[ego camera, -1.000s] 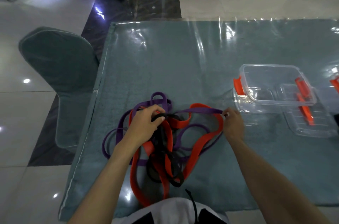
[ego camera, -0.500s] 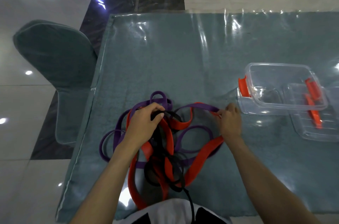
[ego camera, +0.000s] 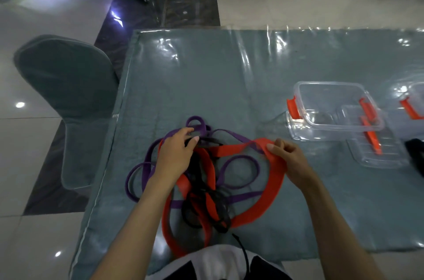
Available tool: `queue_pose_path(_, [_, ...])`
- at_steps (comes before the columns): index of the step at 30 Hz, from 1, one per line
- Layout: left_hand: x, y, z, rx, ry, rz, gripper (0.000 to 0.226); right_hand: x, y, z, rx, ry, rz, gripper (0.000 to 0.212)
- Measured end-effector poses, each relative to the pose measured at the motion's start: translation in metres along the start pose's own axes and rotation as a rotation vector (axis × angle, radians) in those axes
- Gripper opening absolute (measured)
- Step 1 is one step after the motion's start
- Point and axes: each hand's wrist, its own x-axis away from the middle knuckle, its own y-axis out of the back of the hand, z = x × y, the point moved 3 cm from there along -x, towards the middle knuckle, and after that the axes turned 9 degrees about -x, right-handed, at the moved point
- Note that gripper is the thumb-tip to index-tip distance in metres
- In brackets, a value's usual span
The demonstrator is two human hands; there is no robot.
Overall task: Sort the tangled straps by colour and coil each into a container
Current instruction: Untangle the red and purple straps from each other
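Observation:
A tangle of straps lies on the table near its front edge: a wide red strap (ego camera: pixel 263 206), a purple strap (ego camera: pixel 238 172) and a thin black strap (ego camera: pixel 206 206) knotted through each other. My left hand (ego camera: pixel 176 156) pinches the black strap at the top of the tangle, next to a purple loop. My right hand (ego camera: pixel 289 160) grips the red strap's right-hand loop and holds it raised off the table. A clear container (ego camera: pixel 332 110) with orange clips stands empty to the right of the tangle.
A clear lid (ego camera: pixel 378 149) with orange clips lies against the container's near right side. Another clear container (ego camera: pixel 413 105) is cut off at the right edge. The table (ego camera: pixel 206 78) has a teal cloth under clear plastic. A covered chair (ego camera: pixel 68 96) stands at its left.
My right hand has let go of the purple strap's end and taken hold of the red loop, lifting it. My left hand has kept its pinch at the top of the tangle.

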Motion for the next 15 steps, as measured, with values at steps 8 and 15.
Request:
queue_pose_path(8, [0.024, 0.008, -0.025, 0.135, -0.183, -0.043, 0.021, 0.034, -0.036, 0.008, 0.186, -0.101, 0.186, 0.031])
queue_pose_path(15, [0.058, -0.022, -0.064, 0.526, -0.239, 0.399, 0.021, 0.029, -0.080, -0.001, 0.032, -0.023, 0.030, 0.023])
